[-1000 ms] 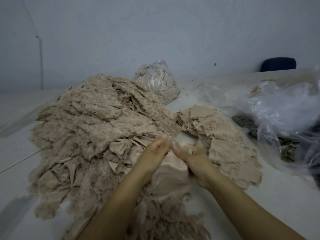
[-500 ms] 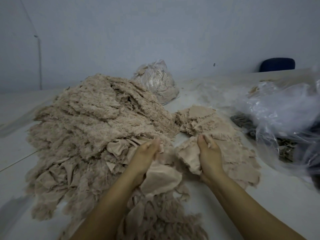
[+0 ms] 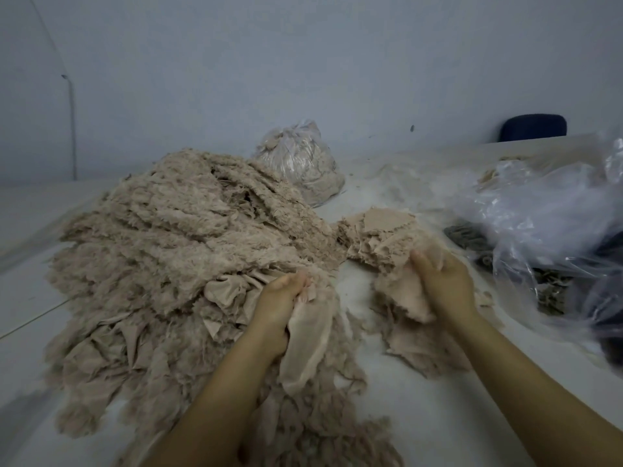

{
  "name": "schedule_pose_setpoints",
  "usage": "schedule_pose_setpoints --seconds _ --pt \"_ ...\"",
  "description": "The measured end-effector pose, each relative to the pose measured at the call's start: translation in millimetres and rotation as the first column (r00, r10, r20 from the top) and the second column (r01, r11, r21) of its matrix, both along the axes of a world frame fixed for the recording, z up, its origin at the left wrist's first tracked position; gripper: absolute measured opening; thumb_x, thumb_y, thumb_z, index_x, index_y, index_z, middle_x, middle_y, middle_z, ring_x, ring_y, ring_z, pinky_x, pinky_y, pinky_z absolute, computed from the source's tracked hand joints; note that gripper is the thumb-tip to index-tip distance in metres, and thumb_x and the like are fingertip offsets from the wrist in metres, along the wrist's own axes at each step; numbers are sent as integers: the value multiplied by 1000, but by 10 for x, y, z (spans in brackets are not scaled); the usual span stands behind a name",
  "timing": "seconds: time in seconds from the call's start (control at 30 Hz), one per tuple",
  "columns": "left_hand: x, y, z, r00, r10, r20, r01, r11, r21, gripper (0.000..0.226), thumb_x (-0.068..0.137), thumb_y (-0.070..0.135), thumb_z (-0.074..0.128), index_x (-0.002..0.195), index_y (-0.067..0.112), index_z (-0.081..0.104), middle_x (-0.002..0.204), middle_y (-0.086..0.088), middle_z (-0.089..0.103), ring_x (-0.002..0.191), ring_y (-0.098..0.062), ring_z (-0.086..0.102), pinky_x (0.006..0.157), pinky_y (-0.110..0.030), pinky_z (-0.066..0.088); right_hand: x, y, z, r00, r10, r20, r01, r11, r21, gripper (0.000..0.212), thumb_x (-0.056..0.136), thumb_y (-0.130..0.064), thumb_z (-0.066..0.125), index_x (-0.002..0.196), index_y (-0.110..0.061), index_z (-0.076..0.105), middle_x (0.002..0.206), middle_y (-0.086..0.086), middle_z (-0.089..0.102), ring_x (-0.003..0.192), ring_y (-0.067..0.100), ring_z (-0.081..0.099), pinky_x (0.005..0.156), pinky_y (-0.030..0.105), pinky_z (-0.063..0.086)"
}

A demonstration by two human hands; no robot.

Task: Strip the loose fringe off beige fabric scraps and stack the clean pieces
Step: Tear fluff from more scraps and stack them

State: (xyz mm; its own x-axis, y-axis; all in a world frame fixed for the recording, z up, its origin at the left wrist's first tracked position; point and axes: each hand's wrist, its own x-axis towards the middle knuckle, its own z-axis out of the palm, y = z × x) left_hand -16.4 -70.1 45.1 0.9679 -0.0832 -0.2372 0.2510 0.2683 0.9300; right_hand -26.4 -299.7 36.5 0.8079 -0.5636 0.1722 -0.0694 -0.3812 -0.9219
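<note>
Blurred fringe point(image 3: 428, 254) above right-hand fingertips.

Two hands are in view: the left hand point(image 3: 281, 305) and the right hand point(image 3: 446, 284). Each grips one beige scrap: scrap A point(image 3: 305, 348) in the left, scrap B point(image 3: 404, 298) in the right. Beige fabric lies in two groups on one tabletop point(image 3: 421, 416): one large fringed heap point(image 3: 175, 257) and one smaller stack point(image 3: 381, 234). One tied clear bag point(image 3: 300, 163) holds beige material. Loose clear plastic point(image 3: 546, 214) lies at the right; its piece count cannot be told. One dark chair back point(image 3: 534, 127) is visible.
</note>
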Motion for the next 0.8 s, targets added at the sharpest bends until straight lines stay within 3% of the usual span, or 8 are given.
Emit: schedule_pose_setpoints --seconds 0.07,0.13,0.2,0.27,0.3,0.37,0.5,0.8 --pt "-16 -39 13 999 -32 -15 31 998 -59 25 97 15 50 75 7 58 49 0 57 43 -11 54 46 -21 45 -23 -80 11 996 -51 -69 24 936 -350 42 91 -46 55 115 -11 57 111 11 59 110 30 53 88 38 41" --pt "-34 -120 22 998 -63 -9 61 992 -107 25 97 14 49 74 7 56 44 1 54 36 -9 50 39 -15 41 -121 88 33 995 59 77 -30 940 -340 41 92 -50 48 102 -13 62 103 9 62 101 28 54 86 35 43" --pt "-49 -203 21 998 -60 10 60 991 -121 26 98 13 48 74 6 55 44 1 53 36 -9 50 39 -16 42 -319 461 0 944 329 11 -328 944 -12 60 85 -67 39 87 -11 63 84 9 66 79 31 61 68 29 52" --pt "-48 -262 1 999 -36 16 37 990 -133 26 97 14 49 73 8 57 48 0 56 41 -9 52 44 -19 45 -472 766 -126 794 598 -110 -494 740 456 68 79 -70 45 93 -9 71 87 13 73 80 31 70 65 33 57" --pt "-47 -274 -11 999 -15 39 20 993 -117 28 98 14 49 72 9 57 50 1 56 44 -9 53 46 -20 46 -516 870 -188 752 656 -63 -479 609 632 61 81 -63 53 98 -9 73 92 14 74 84 28 71 68 34 57" --pt "-54 -264 -56 984 14 177 -24 998 59 31 99 16 46 69 12 54 51 5 54 47 -7 50 48 -19 44 -496 962 -322 839 538 80 -402 515 757 45 85 -36 63 105 3 67 96 17 72 87 30 69 73 35 54" --pt "-83 -183 -169 894 -62 444 -177 861 477 34 100 18 42 66 17 45 60 8 43 53 -1 39 49 -13 32 -365 907 -284 950 237 205 -313 717 622 21 93 -22 60 81 -5 56 79 13 51 75 26 47 69 41 39" --pt "-42 -115 -219 885 -89 458 -292 658 694 31 101 25 37 72 21 45 66 5 47 61 -10 42 52 -17 32 -377 709 -188 950 231 208 -309 770 558 17 88 -20 68 75 -11 73 72 7 63 71 24 52 66 37 43"
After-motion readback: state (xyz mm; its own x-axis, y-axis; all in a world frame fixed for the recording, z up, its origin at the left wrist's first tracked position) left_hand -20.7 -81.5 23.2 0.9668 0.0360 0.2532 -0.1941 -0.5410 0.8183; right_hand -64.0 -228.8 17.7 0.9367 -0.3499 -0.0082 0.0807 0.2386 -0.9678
